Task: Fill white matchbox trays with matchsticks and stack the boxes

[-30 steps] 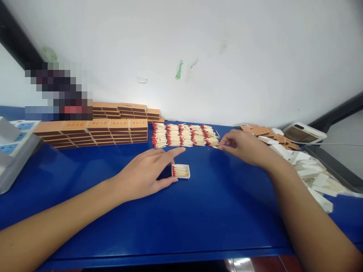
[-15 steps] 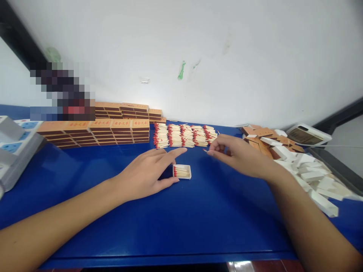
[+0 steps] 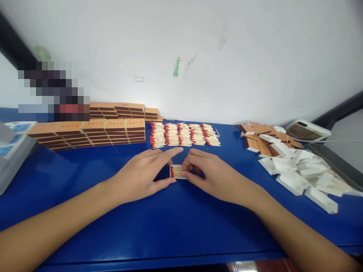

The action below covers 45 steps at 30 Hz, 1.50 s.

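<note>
A small white matchbox tray (image 3: 176, 172) with red-tipped matches in it lies on the blue table (image 3: 170, 226). My left hand (image 3: 141, 175) braces the tray's left end between thumb and outstretched index finger. At the tray's right end, my right hand (image 3: 210, 173) has its fingertips pinched together over the matches, on a match too small to see clearly. Behind the tray, rows of loose red-tipped matches (image 3: 184, 135) lie side by side.
Stacked orange matchboxes (image 3: 93, 132) line the back left by the white wall. Loose orange sleeves (image 3: 263, 134) and a heap of white inner trays (image 3: 300, 170) lie at the right. A phone-like device (image 3: 307, 131) sits far right, a white power strip (image 3: 11, 147) far left.
My right hand left the end of the match rows with a match pinched in it and came back to the tray. My left hand stayed at the tray.
</note>
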Motion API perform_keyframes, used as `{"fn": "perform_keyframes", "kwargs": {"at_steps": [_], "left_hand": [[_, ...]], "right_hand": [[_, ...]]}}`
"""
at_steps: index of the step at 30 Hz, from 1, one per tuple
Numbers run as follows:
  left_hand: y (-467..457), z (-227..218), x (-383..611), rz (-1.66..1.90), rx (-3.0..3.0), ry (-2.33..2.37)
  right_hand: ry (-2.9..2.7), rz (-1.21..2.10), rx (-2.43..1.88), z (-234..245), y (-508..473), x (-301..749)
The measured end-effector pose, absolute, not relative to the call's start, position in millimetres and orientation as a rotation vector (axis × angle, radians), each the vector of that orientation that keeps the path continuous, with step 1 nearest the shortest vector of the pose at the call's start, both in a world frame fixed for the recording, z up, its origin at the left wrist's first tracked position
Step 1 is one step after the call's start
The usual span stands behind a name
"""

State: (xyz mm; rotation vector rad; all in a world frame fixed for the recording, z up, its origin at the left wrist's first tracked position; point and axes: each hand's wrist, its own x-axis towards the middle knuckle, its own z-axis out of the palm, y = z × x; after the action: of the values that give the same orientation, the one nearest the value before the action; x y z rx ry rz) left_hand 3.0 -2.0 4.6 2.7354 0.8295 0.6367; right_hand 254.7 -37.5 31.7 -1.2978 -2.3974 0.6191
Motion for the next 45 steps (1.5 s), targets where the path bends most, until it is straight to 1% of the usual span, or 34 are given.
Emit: {"fn": "perform_keyframes", "kwargs": {"at_steps": [3, 5, 8, 11, 14, 22, 29, 34, 38, 41, 45], "left_hand": [[-1.3, 3.1, 1.7, 0.63, 2.738, 0.827], [-0.7, 2.4, 0.9, 0.627, 2.739, 0.829], [-0.5, 2.2, 0.4, 0.643, 2.74, 0.828], [-1.1, 2.4, 0.5, 0.653, 2.751, 0.82], [-1.9, 2.5, 0.5, 0.638, 2.757, 0.815], [-0.7, 2.7, 1.4, 0.646, 2.773, 0.805], [-1.0, 1.8, 1.0, 0.644, 2.776, 0.809], [-0.2, 2.6, 1.4, 0.641, 2.776, 0.81], [0.0, 2.6, 1.5, 0.637, 2.766, 0.822], [-0.9, 2.0, 1.9, 0.655, 2.777, 0.815], [-2.6, 2.3, 2.8, 0.695, 2.812, 0.781]], "right_hand": [[-2.378, 0.626, -1.303, 34.3, -36.0, 256.2], [-2.362, 0.559, -1.323, 35.1, -31.7, 262.3], [-2.349, 0.315, -1.423, 35.2, -20.0, 284.3], [-2.342, 0.055, -1.621, 33.7, -5.5, 317.6], [-2.333, -0.032, -1.78, 30.7, 6.8, 346.2], [-2.339, 0.082, -1.833, 22.7, 19.5, 356.1], [-2.333, 0.121, -1.916, 24.5, 20.8, 355.3], [-2.36, 0.217, -1.933, 27.6, 18.3, 354.2], [-2.369, 0.327, -1.765, 36.4, 5.8, 336.9], [-2.367, 0.497, -1.544, 42.6, -11.6, 308.2], [-2.382, 0.65, -1.363, 39.2, -32.8, 269.0]]}}
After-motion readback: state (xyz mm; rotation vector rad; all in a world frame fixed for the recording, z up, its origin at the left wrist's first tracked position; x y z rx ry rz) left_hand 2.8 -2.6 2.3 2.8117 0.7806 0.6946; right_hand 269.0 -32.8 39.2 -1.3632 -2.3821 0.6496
